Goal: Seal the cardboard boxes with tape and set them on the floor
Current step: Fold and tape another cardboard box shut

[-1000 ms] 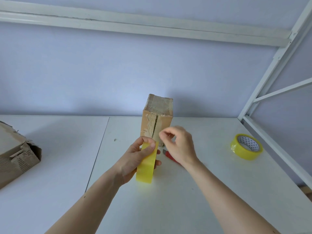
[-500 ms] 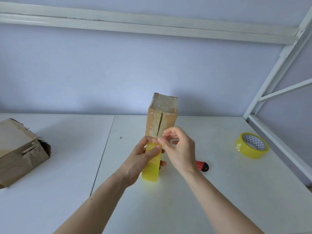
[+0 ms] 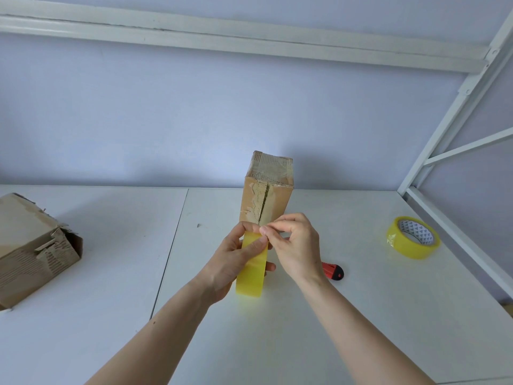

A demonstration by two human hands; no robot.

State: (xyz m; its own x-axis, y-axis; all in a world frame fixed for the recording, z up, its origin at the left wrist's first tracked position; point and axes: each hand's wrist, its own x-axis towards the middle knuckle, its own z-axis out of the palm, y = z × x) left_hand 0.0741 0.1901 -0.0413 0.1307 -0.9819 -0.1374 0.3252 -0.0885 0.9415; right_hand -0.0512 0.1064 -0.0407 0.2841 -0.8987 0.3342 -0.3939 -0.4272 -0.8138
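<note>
While my left hand [image 3: 231, 262] gripped one tape roll [image 3: 251, 269], my right hand [image 3: 295, 245] pinched its top edge.
Two boxes [image 3: 266, 190] [image 3: 33, 245], two rolls [image 3: 413, 237]; the cutter [image 3: 333, 271] was half hidden.

1. I see a tall, worn brown cardboard box [image 3: 266, 195] upright on the desk, seam split.
2. A torn brown cardboard box [image 3: 33, 248] lies far left.
3. A yellow tape roll [image 3: 251, 273] is held edge-on; another yellow tape roll [image 3: 413, 237] lies flat, right.
</note>
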